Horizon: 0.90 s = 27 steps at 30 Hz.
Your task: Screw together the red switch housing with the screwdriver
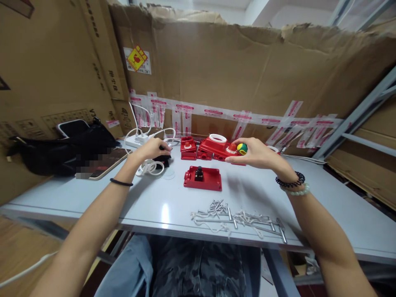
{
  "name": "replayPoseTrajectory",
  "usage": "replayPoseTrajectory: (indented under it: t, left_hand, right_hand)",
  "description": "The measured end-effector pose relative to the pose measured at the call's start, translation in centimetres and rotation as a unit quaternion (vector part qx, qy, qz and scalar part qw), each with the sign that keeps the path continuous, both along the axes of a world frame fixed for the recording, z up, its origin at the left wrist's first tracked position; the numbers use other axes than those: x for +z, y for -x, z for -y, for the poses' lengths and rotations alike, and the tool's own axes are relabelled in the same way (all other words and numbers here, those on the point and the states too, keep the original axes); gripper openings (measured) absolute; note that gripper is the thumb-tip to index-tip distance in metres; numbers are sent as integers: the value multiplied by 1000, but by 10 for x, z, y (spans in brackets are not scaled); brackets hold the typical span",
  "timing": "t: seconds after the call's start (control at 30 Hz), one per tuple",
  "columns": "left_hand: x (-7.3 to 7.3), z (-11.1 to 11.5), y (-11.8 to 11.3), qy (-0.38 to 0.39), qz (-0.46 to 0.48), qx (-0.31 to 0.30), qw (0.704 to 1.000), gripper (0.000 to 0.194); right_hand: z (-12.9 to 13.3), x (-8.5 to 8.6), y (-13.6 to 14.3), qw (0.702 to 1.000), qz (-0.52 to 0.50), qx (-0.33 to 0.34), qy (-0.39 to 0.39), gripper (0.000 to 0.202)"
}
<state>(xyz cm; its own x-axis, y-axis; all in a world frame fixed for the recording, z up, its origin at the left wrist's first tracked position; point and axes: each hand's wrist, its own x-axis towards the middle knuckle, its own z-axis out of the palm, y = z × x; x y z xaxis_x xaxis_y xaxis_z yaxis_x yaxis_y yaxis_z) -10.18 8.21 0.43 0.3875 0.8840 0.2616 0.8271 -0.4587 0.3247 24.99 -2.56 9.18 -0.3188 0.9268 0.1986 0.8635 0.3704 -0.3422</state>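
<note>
My left hand [156,149] is closed at the small black parts [162,161], beside several white rings [150,167] and a clear disc [168,174]. What its fingers hold, if anything, is too small to name. My right hand [255,153] grips a green and yellow screwdriver handle [241,149] at the right end of the red housings [213,147]. A white ring [218,138] lies on top of these. Between the hands, nearer the front, sits a red base [210,180] with a black switch [199,173] on it.
Metal rods and screws [218,208] with white strings lie near the front edge. At the left are a black bag [62,152], a phone [107,164] and a power strip [133,141] with cables. A cardboard wall [216,70] stands behind the table [139,204].
</note>
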Motion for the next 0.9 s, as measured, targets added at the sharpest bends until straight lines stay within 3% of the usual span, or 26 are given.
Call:
replayPoseTrajectory:
  t: [0.13,0.37,0.57,0.77,0.83,0.9]
  left_hand:
    - [-7,-5,11,6,-25,-2,1000,23]
    - [9,13,-10,-87,-66,-33,993,24]
    - [4,35,-42,45,-133,-67,988,26]
    - [1,37,-37,112,-133,-62,983,27]
    - [7,40,-39,67,-100,-90,989,32]
    - [14,47,-47,-32,-23,-118,992,34]
  right_hand:
    - [-1,-2,-1,1000,9,3,-2,54]
    - [-1,-2,-2,1000,23,9,-7,56]
    - [-1,-3,-1,1000,25,12,-6,57]
    - [-1,-4,-1,999,25,22,-7,55]
    - [0,-5,-1,999,41,31,-18,58]
    - [1,-9,0,996,70,37,-36,63]
